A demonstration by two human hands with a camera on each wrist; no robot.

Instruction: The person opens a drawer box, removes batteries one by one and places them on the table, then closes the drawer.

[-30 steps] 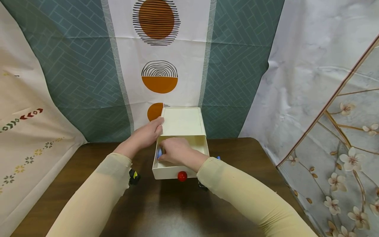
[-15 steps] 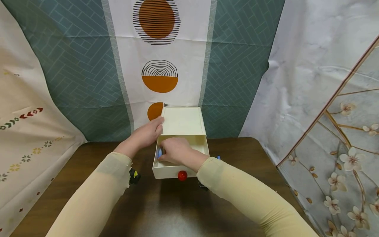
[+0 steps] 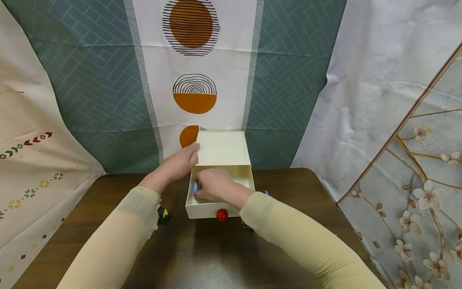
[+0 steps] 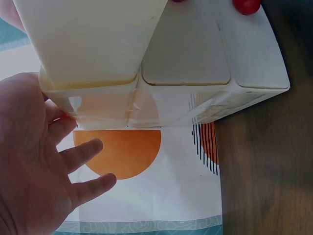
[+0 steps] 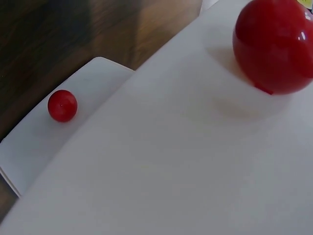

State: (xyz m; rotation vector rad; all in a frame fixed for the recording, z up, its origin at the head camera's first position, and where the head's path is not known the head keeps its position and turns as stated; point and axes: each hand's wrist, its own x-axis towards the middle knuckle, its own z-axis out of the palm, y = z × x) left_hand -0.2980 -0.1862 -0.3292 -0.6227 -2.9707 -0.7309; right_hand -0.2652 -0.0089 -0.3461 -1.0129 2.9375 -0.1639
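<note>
- Blue item (image 3: 195,188), mostly hidden, pinched between thumb and curled fingers of the right hand (image 3: 216,184), inside the pulled-out drawer (image 3: 202,211), near its left wall.
- Left hand (image 3: 177,164) touching the side of the cream box (image 3: 221,148), fingers spread apart.
- Red knob (image 3: 222,214) on the drawer's front.
- Dark wooden counter (image 3: 216,257) under the box.
- Patterned cloth (image 3: 292,80) behind.

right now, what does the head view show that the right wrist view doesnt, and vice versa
Only the head view: the left hand at the left side of the white box, and the right hand inside the open drawer, apparently pinching a blue object.
Only the right wrist view: a second red knob on another drawer front.
Both: the open drawer's front face with its own red knob, and the brown table.
</note>
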